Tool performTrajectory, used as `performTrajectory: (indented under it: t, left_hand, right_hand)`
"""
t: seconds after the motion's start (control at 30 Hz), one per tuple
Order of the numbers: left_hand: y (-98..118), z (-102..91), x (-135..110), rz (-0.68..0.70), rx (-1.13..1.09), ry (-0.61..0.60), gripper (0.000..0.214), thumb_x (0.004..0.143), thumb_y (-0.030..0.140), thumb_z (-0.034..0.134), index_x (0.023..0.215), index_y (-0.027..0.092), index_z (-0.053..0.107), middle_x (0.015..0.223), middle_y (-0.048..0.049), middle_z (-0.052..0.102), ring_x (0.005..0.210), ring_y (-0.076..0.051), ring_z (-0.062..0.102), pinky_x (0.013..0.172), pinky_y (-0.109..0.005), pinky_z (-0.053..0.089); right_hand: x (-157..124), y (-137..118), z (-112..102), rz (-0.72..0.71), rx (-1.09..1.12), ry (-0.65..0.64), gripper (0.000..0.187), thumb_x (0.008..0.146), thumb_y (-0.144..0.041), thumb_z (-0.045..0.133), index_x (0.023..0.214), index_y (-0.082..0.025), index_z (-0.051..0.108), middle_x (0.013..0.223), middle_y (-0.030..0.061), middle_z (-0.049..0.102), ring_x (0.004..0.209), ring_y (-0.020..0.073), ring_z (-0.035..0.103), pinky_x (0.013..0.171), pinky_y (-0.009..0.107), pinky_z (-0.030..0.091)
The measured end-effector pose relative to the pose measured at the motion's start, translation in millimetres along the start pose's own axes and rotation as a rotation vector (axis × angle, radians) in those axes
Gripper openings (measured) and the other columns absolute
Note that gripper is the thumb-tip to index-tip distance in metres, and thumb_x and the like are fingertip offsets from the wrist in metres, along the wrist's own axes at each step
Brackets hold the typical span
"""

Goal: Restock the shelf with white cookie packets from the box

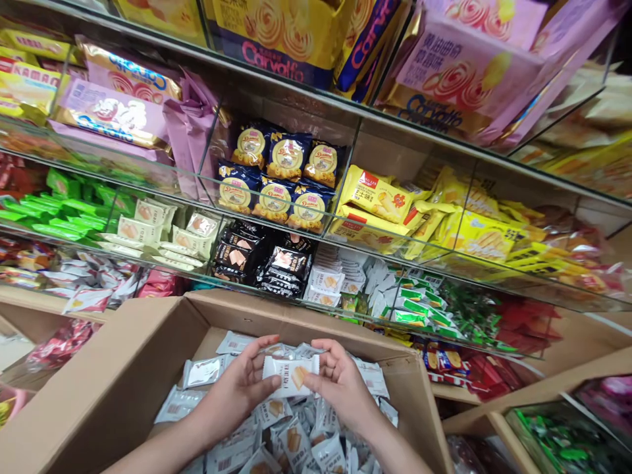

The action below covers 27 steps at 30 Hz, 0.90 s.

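Note:
A small white snack packet [292,376] with a biscuit picture is held between both hands, above an open cardboard box [133,375]. My left hand [251,375] grips its left end with the thumb in front. On its right end, my right hand [336,376] closes thumb and fingers; whether more packets sit behind it is hidden. Many similar white packets [296,441] lie loose inside the box beneath the hands, some showing silver backs [205,372].
Glass-fronted shelves rise behind the box. They hold white packets [326,280], black packets [289,263], blue cookie bags [276,197], yellow packs [375,197] and green-white packets [419,303]. At lower right stands a bin of green-wrapped sweets [557,434].

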<state>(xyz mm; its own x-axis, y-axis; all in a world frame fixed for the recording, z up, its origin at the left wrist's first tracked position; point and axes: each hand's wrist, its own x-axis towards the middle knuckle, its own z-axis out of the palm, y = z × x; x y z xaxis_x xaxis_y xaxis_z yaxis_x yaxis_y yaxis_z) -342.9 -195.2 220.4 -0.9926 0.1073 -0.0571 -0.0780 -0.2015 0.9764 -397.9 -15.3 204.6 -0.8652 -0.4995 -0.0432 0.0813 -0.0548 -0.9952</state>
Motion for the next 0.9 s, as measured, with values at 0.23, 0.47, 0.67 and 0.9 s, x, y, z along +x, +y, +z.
performTrajectory:
  t: [0.23,0.47,0.67,0.9]
  left_hand:
    - [8.3,-14.9,2.6,0.160,0.413,0.048,0.037,0.079,0.040,0.051,0.111,0.023,0.043,0.098,-0.0046,0.064,0.088,-0.019,0.061,0.075,-0.030,0.049]
    - [62.7,-78.7,5.8,0.609,1.418,0.384,0.029,0.083,0.036,0.042,0.101,0.021,0.058,0.101,-0.0050,0.064,0.096,-0.025,0.056,0.086,-0.038,0.042]
    - [48.5,-99.7,8.4,0.420,1.764,0.572,0.039,0.082,0.037,0.039,0.115,0.021,0.049,0.111,-0.0131,0.058,0.104,-0.037,0.049,0.079,-0.053,0.037]
    - [40.5,-99.9,3.7,0.434,1.909,0.604,0.048,0.079,0.033,0.040,0.120,0.011,0.046,0.118,-0.0217,0.050,0.110,-0.038,0.043,0.085,-0.050,0.036]
  right_hand:
    - [-7.1,-12.5,-5.9,0.057,-0.281,-0.087,0.027,0.062,-0.026,0.066,0.081,-0.017,0.049,0.068,-0.0038,0.057,0.049,0.0055,0.042,0.047,0.018,0.030]
    - [10.2,-82.6,-67.2,-0.250,-0.858,0.468,0.023,0.076,-0.037,0.053,0.088,-0.018,0.049,0.074,0.0032,0.062,0.057,0.0132,0.054,0.050,0.022,0.037]
    - [81.0,-104.7,-88.4,-0.107,-1.701,0.670,0.014,0.082,-0.016,0.041,0.092,-0.012,0.050,0.077,0.0109,0.062,0.072,0.0204,0.061,0.061,0.026,0.040]
    - [139.9,-93.5,-77.1,0.066,-1.860,0.655,0.036,0.083,-0.001,0.023,0.101,-0.001,0.054,0.090,0.0254,0.060,0.085,0.0277,0.062,0.063,0.031,0.046]
